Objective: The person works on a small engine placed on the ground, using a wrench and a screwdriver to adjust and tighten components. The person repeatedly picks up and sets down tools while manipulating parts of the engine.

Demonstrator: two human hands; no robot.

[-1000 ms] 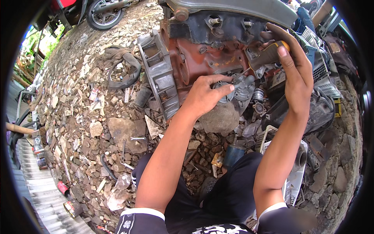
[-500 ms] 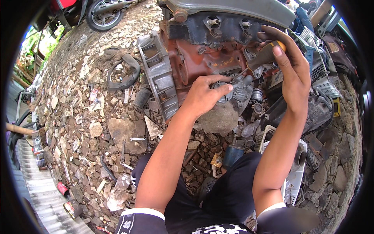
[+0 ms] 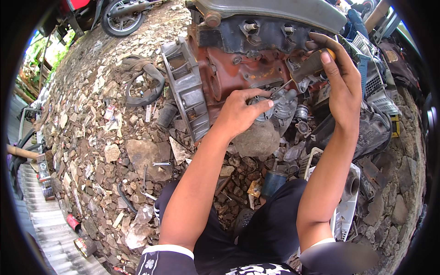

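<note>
In my right hand point(image 3: 344, 89) is a screwdriver point(image 3: 308, 67) with a dark handle and a yellow butt end. Its thin shaft slants down to the left, and the tip meets a small grey cast-metal engine part point(image 3: 286, 103). My left hand point(image 3: 242, 109) grips that part from the left, thumb and forefinger close around the screwdriver tip. Beneath the part lies a large rounded stone point(image 3: 256, 140). Just beyond stands a rust-red engine block point(image 3: 247, 68) with spark plugs point(image 3: 250, 27) along its dark upper section. The exact spot under the tip is too small to make out.
Stony ground point(image 3: 105, 137) spreads to the left, with wrenches point(image 3: 161, 163) and a black curved rubber piece point(image 3: 149, 87). A blue canister point(image 3: 275, 182) stands between my knees. White crates point(image 3: 373, 46) and a dark pan point(image 3: 373, 130) lie on the right. A motorcycle wheel point(image 3: 123, 18) is behind.
My right hand and forearm have shifted slightly left, and the screwdriver handle has turned a little. The left hand stays on the metal part.
</note>
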